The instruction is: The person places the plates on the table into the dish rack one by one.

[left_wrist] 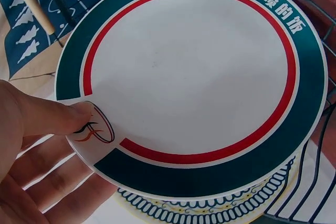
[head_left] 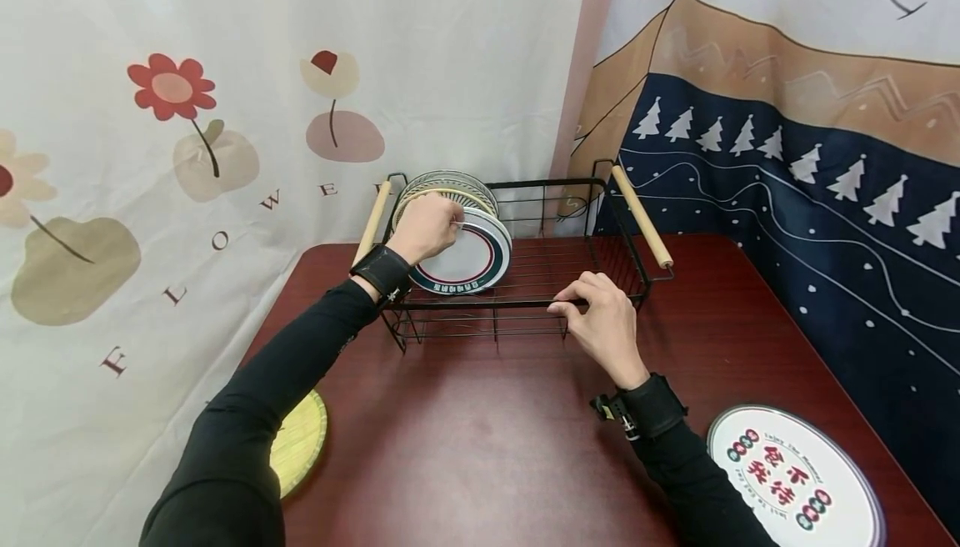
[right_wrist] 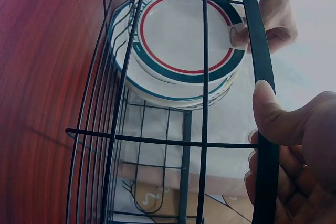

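My left hand (head_left: 427, 228) pinches the rim of a white plate (left_wrist: 189, 77) with a dark green band and a red ring, thumb on the face and fingers behind. That plate stands tilted inside a black wire basket (head_left: 525, 305), at its left end. Behind it lean more plates, one with a blue patterned rim (left_wrist: 210, 213). My right hand (head_left: 600, 322) grips the basket's front top bar (right_wrist: 265, 166) near the right end, thumb on one side and fingers on the other.
The basket has wooden handles, one at the left (head_left: 372, 222) and one at the right (head_left: 642, 215). On the red-brown table (head_left: 465, 447) lie a yellow round plate (head_left: 300, 443) at left and a white oval plate (head_left: 798, 480) with red characters at right. Printed curtains hang behind.
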The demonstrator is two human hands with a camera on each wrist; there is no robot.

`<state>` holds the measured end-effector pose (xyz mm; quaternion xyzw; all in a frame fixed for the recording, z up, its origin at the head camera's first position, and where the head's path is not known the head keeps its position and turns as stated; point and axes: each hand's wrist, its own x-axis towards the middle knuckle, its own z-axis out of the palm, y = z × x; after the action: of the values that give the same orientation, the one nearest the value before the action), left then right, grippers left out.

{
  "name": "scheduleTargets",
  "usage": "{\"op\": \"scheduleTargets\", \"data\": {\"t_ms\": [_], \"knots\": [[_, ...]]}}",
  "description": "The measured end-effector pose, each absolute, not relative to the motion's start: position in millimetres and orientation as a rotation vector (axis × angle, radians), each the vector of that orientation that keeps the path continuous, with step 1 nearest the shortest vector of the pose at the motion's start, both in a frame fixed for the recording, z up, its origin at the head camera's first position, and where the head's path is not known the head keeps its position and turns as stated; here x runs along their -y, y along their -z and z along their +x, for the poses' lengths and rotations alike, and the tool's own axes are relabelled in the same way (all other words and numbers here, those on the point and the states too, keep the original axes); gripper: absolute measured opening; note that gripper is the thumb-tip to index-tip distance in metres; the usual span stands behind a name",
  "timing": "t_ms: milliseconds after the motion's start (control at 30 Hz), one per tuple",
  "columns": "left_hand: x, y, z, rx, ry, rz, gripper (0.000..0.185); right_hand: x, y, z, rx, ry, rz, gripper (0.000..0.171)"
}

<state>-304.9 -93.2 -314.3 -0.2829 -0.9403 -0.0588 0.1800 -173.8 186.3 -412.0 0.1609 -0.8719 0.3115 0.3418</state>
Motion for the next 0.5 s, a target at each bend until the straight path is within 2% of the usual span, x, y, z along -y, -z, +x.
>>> {"op": "scheduleTargets", "data": {"t_ms": [500], "knots": [[83,325,-315,2.732,0.133,-0.850,0.023,-185,411,-173,2.267,-0.794,0.419,0.015]]}}
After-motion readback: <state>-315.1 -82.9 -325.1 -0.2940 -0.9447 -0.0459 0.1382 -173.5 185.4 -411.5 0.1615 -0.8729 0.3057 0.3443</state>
